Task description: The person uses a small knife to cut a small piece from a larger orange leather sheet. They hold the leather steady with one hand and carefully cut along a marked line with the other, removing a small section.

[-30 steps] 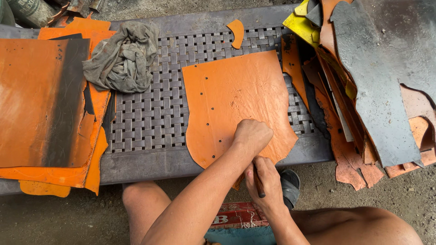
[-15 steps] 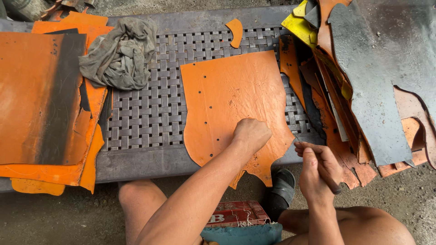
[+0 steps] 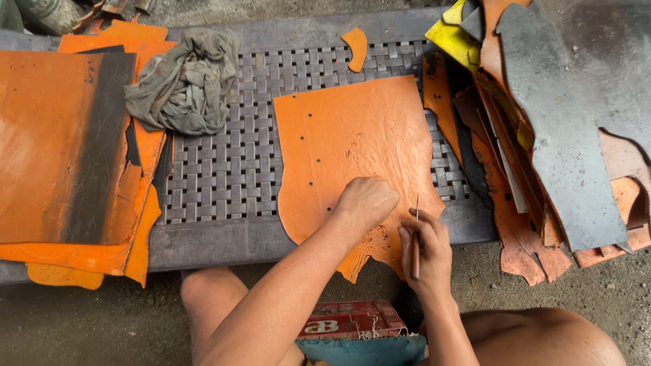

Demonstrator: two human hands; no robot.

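Note:
An orange leather piece (image 3: pixel 352 142) with small punched holes lies flat on a grey woven bench (image 3: pixel 224 169). My left hand (image 3: pixel 366 201) rests as a closed fist on the piece's near part, pressing it down. My right hand (image 3: pixel 424 247) is at the piece's near right edge and grips a thin blade-like tool (image 3: pixel 416 234) that points away from me. The tool's tip is next to the leather's edge. The leather's near corner hangs over the bench edge.
A stack of orange sheets with a dark stripe (image 3: pixel 64 149) lies at the left, a crumpled grey rag (image 3: pixel 183 81) beside it. Grey, orange and yellow leather offcuts (image 3: pixel 563 122) pile up at the right. A small orange scrap (image 3: pixel 356 47) sits at the far side. A red box (image 3: pixel 349 318) sits between my knees.
My right hand swung out to the right of the leather, then came back to its near right edge with the tool upright. My left fist stayed pressed on the leather.

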